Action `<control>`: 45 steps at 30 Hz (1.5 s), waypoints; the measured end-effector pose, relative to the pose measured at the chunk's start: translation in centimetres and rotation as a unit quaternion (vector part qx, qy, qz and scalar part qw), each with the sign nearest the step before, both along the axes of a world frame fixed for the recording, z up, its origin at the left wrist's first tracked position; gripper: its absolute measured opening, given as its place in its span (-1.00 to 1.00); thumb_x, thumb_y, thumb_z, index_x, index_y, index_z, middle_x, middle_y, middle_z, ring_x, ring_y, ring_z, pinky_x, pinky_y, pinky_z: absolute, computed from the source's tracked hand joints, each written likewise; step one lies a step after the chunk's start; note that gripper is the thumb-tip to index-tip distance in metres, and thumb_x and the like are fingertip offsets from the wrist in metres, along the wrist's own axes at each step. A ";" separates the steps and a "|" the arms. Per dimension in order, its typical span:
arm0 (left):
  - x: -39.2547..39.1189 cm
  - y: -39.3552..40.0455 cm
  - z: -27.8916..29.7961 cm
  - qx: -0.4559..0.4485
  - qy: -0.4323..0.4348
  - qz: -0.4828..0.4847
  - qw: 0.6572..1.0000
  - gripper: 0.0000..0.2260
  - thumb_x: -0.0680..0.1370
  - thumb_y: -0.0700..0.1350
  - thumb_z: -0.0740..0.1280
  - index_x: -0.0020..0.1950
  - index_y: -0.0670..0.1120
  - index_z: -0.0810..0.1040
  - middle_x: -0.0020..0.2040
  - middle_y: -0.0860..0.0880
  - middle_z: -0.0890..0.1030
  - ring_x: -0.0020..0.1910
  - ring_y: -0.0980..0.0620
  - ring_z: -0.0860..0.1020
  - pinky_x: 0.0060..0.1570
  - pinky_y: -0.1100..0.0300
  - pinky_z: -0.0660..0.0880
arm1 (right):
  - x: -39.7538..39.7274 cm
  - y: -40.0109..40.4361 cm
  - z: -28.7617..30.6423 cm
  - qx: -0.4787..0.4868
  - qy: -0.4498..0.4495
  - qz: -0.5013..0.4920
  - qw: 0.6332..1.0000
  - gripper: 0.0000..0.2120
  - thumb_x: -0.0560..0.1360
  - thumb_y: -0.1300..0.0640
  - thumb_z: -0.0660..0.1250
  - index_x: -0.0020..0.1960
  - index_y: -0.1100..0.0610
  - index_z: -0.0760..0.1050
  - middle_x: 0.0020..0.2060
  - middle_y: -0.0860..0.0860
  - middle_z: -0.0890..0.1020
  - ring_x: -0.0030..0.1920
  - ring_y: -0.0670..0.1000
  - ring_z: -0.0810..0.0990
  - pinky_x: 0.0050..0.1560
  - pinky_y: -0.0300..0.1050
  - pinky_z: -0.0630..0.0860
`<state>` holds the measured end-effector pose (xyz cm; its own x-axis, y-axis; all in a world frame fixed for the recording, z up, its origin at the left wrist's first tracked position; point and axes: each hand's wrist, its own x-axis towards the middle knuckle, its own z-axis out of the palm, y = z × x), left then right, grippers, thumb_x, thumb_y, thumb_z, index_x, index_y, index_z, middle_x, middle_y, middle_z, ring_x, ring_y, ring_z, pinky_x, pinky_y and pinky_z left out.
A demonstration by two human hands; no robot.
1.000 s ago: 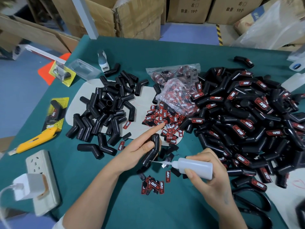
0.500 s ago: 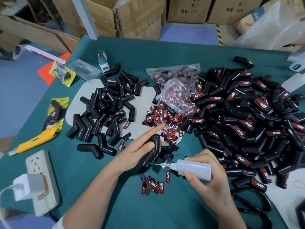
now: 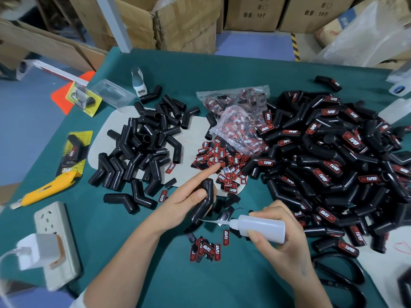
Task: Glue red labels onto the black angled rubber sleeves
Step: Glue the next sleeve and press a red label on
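My left hand [image 3: 185,200] grips a plain black angled sleeve [image 3: 203,200] between thumb and fingers, index finger stretched out over the loose red labels [image 3: 219,160]. My right hand [image 3: 282,238] holds a white glue bottle [image 3: 261,227] on its side, and its thin nozzle touches the sleeve's lower end. A few more labels [image 3: 208,248] lie just in front of the hands. Unlabelled sleeves [image 3: 142,150] are heaped at the left on a pale sheet. A big pile of labelled sleeves [image 3: 329,165] fills the right.
A clear bag of labels [image 3: 235,121] lies behind the loose ones. At the left edge of the green table [image 3: 200,285] sit a yellow utility knife [image 3: 44,188], a power strip [image 3: 55,243] with a charger and a packaged sleeve [image 3: 74,152]. Cardboard boxes [image 3: 184,21] stand behind.
The glue bottle has shifted slightly left, so its nozzle tip now meets the sleeve's lower end. My left hand and the sleeve have stayed put.
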<state>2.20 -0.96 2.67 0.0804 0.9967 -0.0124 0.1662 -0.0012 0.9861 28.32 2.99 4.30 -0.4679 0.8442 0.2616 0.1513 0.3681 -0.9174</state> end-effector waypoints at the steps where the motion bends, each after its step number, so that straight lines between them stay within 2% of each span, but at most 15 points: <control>1: 0.0 0.0 -0.1 -0.002 0.000 0.001 1.000 -0.55 0.74 0.15 0.18 0.65 0.25 0.26 0.65 0.10 0.31 0.65 0.03 0.21 0.57 0.27 0.14 | -0.1 0.0 0.0 -0.001 -0.001 0.001 1.000 -0.75 0.46 0.02 0.47 0.11 -0.21 0.58 -0.06 -0.21 0.60 -0.11 -0.09 0.60 -0.12 -0.33 0.49; 6: 0.0 -0.1 -0.6 -0.014 -0.011 0.007 1.000 -0.53 0.71 0.22 0.20 0.64 0.28 0.28 0.52 -0.07 0.44 0.55 -0.19 0.33 0.57 0.13 0.22 | 0.0 0.0 -0.2 -0.011 0.002 -0.017 1.000 -0.76 0.46 0.01 0.47 0.10 -0.20 0.59 -0.05 -0.20 0.58 -0.09 -0.05 0.62 -0.19 -0.10 0.57; 11: 0.1 -0.2 -1.0 -0.021 -0.021 0.013 0.999 -0.50 0.70 0.23 0.22 0.65 0.23 0.28 0.43 -0.14 0.42 0.45 -0.30 0.30 0.50 -0.29 0.25 | 0.0 -0.1 -0.2 -0.010 0.003 -0.019 1.000 -0.76 0.46 0.00 0.47 0.10 -0.20 0.59 -0.05 -0.19 0.59 -0.10 -0.04 0.63 -0.20 -0.04 0.57; 13: -0.1 -0.1 -1.5 -0.018 -0.024 0.022 0.999 -0.51 0.72 0.20 0.22 0.65 0.21 0.27 0.45 -0.14 0.44 0.48 -0.31 0.30 0.51 -0.27 0.24 | 0.0 0.0 -0.2 -0.013 0.006 -0.028 1.000 -0.77 0.46 -0.01 0.47 0.10 -0.21 0.59 -0.05 -0.19 0.59 -0.09 -0.04 0.63 -0.21 -0.04 0.58; 15: -0.2 -0.1 -1.9 -0.017 -0.044 0.022 0.999 -0.49 0.73 0.17 0.23 0.68 0.15 0.25 0.39 -0.19 0.45 0.40 -0.38 0.33 0.37 -0.40 0.32 | 0.0 0.1 -0.2 -0.027 0.011 -0.046 0.999 -0.77 0.46 -0.02 0.46 0.09 -0.23 0.59 -0.05 -0.18 0.59 -0.09 -0.04 0.64 -0.24 -0.02 0.60; 17: -0.3 0.0 -2.3 -0.006 -0.065 0.024 0.998 -0.45 0.72 0.16 0.25 0.69 0.09 0.23 0.24 -0.21 0.50 0.19 -0.41 0.43 0.14 -0.25 0.50 | 0.0 0.1 -0.3 -0.038 0.017 -0.058 0.997 -0.78 0.45 -0.03 0.46 0.08 -0.24 0.60 -0.04 -0.16 0.60 -0.10 -0.03 0.64 -0.30 0.06 0.61; 21: -0.4 0.2 -3.4 -0.032 -0.096 0.014 0.995 -0.44 0.73 0.12 0.25 0.70 0.04 0.21 0.28 -0.33 0.39 0.20 -0.57 0.24 0.14 -0.68 0.18 | 0.0 0.0 -0.3 -0.021 0.012 -0.046 0.999 -0.76 0.47 -0.03 0.46 0.10 -0.26 0.59 -0.03 -0.19 0.61 -0.07 -0.02 0.64 -0.23 0.08 0.59; 23: -0.5 0.4 -3.5 -0.027 -0.108 0.010 0.994 -0.44 0.74 0.10 0.24 0.71 0.02 0.19 0.15 -0.28 0.47 0.10 -0.48 0.42 0.10 -0.45 0.42 | -0.1 0.2 -0.4 -0.020 0.010 -0.050 0.999 -0.77 0.47 -0.03 0.45 0.10 -0.27 0.59 -0.03 -0.18 0.61 -0.06 -0.04 0.64 -0.21 0.05 0.58; 24: -0.4 0.4 -3.3 -0.019 -0.112 0.006 0.994 -0.45 0.75 0.08 0.24 0.71 0.01 0.17 0.08 -0.19 0.53 0.01 -0.29 0.53 0.05 -0.13 0.56 | 0.0 0.2 -0.5 -0.024 0.009 -0.058 0.998 -0.77 0.47 -0.04 0.45 0.09 -0.27 0.59 -0.04 -0.17 0.60 -0.06 -0.03 0.63 -0.22 0.07 0.58; 25: -0.4 0.4 -3.2 -0.015 -0.118 0.001 0.993 -0.45 0.76 0.06 0.23 0.71 -0.01 0.16 0.05 -0.12 0.56 -0.05 -0.12 0.55 0.01 0.11 0.54 | 0.0 0.3 -0.5 -0.032 0.010 -0.065 0.997 -0.77 0.47 -0.04 0.45 0.09 -0.27 0.59 -0.04 -0.17 0.60 -0.07 -0.01 0.63 -0.23 0.11 0.59; 27: -0.3 0.5 -3.1 -0.011 -0.129 -0.003 0.992 -0.45 0.76 0.05 0.23 0.71 -0.01 0.15 0.07 -0.07 0.58 -0.05 0.00 0.54 0.00 0.26 0.50 | 0.1 0.2 -0.6 -0.043 0.019 -0.062 0.997 -0.77 0.46 -0.03 0.46 0.08 -0.26 0.60 -0.04 -0.17 0.59 -0.08 0.01 0.63 -0.25 0.15 0.62; 31: -0.3 0.4 -2.9 -0.003 -0.142 0.003 0.990 -0.45 0.74 0.10 0.25 0.70 0.02 0.19 0.17 0.04 0.58 0.03 0.11 0.55 0.05 0.29 0.47 | -0.1 0.2 -0.2 -0.041 0.027 -0.052 0.997 -0.76 0.46 -0.01 0.45 0.09 -0.27 0.60 -0.04 -0.18 0.60 -0.08 -0.05 0.63 -0.20 -0.21 0.58; 36: 0.1 0.4 -2.4 0.015 -0.203 0.014 0.979 -0.48 0.75 0.03 0.26 0.69 0.01 0.22 0.07 -0.13 0.57 -0.07 0.01 0.53 0.00 0.25 0.48 | -0.1 0.2 -0.2 -0.080 0.053 -0.047 0.994 -0.78 0.45 -0.02 0.47 0.06 -0.25 0.62 -0.05 -0.13 0.61 -0.17 0.01 0.65 -0.29 -0.15 0.61; 39: 0.2 0.6 -2.2 0.018 -0.213 0.050 0.976 -0.48 0.72 0.07 0.30 0.66 0.07 0.28 0.10 -0.12 0.61 -0.19 -0.20 0.44 -0.22 0.11 0.42 | -0.1 0.6 -0.3 -0.127 0.108 -0.094 0.981 -0.78 0.43 -0.02 0.47 0.07 -0.18 0.63 -0.02 -0.01 0.66 -0.18 0.09 0.69 -0.26 -0.16 0.64; 45: 0.9 0.4 -1.3 0.059 -0.211 0.103 0.970 -0.58 0.69 -0.10 0.37 0.56 0.03 0.46 0.22 -0.12 0.64 -0.15 -0.05 0.66 -0.18 0.11 0.63 | -0.4 1.8 -1.6 -0.138 0.087 -0.198 0.967 -0.69 0.45 -0.18 0.54 0.13 -0.24 0.53 0.07 -0.07 0.67 0.03 -0.03 0.69 0.02 -0.22 0.62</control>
